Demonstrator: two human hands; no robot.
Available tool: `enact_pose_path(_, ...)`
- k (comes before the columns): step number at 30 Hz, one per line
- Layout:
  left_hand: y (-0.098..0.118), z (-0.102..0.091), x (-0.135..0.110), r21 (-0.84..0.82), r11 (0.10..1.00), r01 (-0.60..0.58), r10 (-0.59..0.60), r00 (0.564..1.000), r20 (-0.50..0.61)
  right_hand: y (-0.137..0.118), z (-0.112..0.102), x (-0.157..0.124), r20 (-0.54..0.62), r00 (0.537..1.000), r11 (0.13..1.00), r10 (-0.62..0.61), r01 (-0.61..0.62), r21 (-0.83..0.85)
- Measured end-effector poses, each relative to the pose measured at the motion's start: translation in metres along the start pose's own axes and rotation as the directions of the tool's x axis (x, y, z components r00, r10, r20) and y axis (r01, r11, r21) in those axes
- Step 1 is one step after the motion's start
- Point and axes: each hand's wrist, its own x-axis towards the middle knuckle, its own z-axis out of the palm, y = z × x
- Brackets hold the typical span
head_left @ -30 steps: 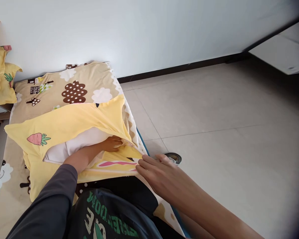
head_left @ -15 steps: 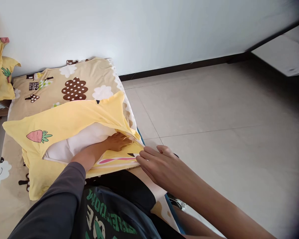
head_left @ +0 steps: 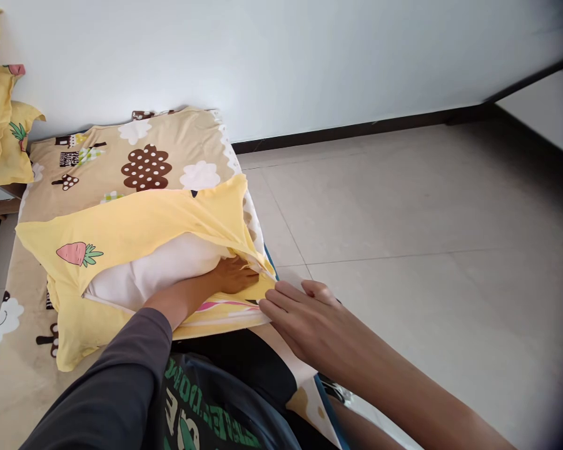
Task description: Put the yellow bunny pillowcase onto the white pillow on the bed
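A yellow pillowcase (head_left: 136,215) with a carrot print lies across the bed, its side slit gaping. A white pillow (head_left: 154,269) shows through the gap. My left hand (head_left: 237,274) reaches over the pillow into the slit at the right end, palm down. Its visible fingers stretch along the yellow cloth; their tips are partly hidden. At the right edge, my right hand (head_left: 304,312) is closed on the pillowcase's border, fingers curled over the fabric and thumb up.
The bed's beige sheet (head_left: 89,175) carries tree, cloud and mushroom prints. More yellow carrot-print fabric (head_left: 9,144) is at the far left. A white wall (head_left: 263,62) stands behind the bed, and grey tiled floor (head_left: 403,219) stretches to the right. My lap is against the pillowcase's near side.
The view has shifted slightly, so the bed sits a little farther right. My left hand has edged right inside the slit. My right hand keeps its hold on the border.
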Motion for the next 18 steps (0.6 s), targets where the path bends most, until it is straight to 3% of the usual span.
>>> enact_pose_path(5, -0.013, 0.002, -0.003, 0.027, 0.999, -0.026, 0.024, 0.996, 0.084, 0.005, 0.003, -0.003, -0.008, 1.0, 0.999, -0.003, 0.004, 0.052)
enact_pose_path(10, -0.011, 0.001, -0.007, 0.022, 0.999, -0.032, 0.029, 0.992, 0.121, 0.008, 0.005, -0.016, 0.012, 1.0, 0.996, -0.004, 0.003, 0.092)
enact_pose_path(18, -0.003, -0.017, -0.013, -0.016, 0.999, -0.047, 0.049, 0.994, 0.096, 0.004, 0.004, -0.032, 0.09, 0.994, 0.977, 0.062, -0.078, 0.198)
